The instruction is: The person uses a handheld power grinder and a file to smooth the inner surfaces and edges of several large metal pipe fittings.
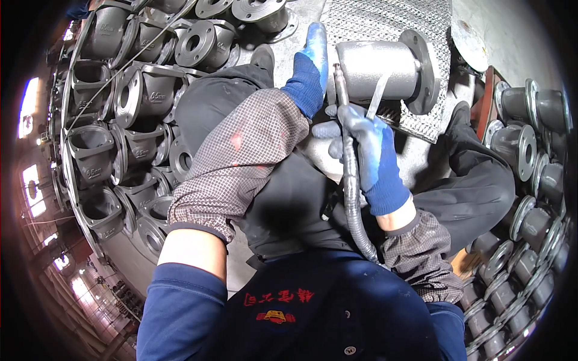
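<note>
A grey cast metal pipe fitting [379,69] with a round flange lies on its side on a metal mesh surface [385,21] in front of me. My left hand [313,60], in a blue glove, rests on the fitting's left end and holds it. My right hand [367,153], also in a blue glove, grips a thin rod-shaped air tool [342,99] that trails a dark hose [354,210]. The tool's tip sits at the fitting's left edge. Checked sleeve covers wrap both forearms.
Several grey flanged castings [138,96] are stacked in rows at the left and top. More flanged fittings [524,144] are piled along the right side. My dark-trousered legs flank the mesh surface.
</note>
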Demonstrator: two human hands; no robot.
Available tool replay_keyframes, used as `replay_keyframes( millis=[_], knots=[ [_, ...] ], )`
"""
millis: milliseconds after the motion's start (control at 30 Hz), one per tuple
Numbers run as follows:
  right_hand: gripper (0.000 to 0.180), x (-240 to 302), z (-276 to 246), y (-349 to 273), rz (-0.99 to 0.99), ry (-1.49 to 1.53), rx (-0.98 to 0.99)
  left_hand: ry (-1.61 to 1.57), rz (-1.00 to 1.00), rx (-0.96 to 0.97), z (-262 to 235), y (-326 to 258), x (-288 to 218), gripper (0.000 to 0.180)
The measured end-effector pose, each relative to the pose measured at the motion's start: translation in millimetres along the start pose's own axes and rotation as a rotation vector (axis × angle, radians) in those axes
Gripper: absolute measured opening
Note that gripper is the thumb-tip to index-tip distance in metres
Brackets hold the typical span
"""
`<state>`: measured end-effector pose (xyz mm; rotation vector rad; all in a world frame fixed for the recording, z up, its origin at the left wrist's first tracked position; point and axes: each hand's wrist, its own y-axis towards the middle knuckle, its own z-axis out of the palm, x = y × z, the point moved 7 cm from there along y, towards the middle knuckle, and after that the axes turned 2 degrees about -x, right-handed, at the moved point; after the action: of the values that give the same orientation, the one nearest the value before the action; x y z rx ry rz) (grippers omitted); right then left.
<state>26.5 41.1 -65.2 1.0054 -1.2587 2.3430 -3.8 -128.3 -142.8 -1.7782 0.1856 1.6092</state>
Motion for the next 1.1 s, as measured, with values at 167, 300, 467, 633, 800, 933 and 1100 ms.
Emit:
replay_keyframes(
  millis=[167,300,467,633,800,933,1100],
  knots=[
    [0.029,13.4,12.3,-0.8,0.05,0.032,0.05,-0.035,-0.047,0.04,4.8,-15.9,-14.7,0.081],
    [0.03,13.6,21.6,-6.5,0.096,0.18,0.054,0.008,-0.037,0.0,-0.4,-3.1,-5.9,0.083],
    [0.029,14.7,17.8,9.7,0.07,0.229,0.075,0.014,-0.012,0.023,6.3,-6.5,-7.5,0.085],
    [0.037,-6.2,9.6,-14.3,0.079,0.244,0.055,0.03,-0.037,-0.024,1.4,-8.2,-8.6,0.082],
    [0.039,-6.5,10.4,-9.5,0.016,0.144,0.036,-0.014,-0.118,0.011,3.1,-13.6,-7.6,0.082],
    [0.042,-5.6,13.3,-20.4,0.05,0.186,-0.001,-0.034,-0.096,-0.029,2.1,-7.1,-2.1,0.082],
    [0.036,-8.7,8.4,-13.2,0.031,0.225,0.012,-0.02,-0.054,0.025,3.8,-6.5,0.1,0.083]
  ],
)
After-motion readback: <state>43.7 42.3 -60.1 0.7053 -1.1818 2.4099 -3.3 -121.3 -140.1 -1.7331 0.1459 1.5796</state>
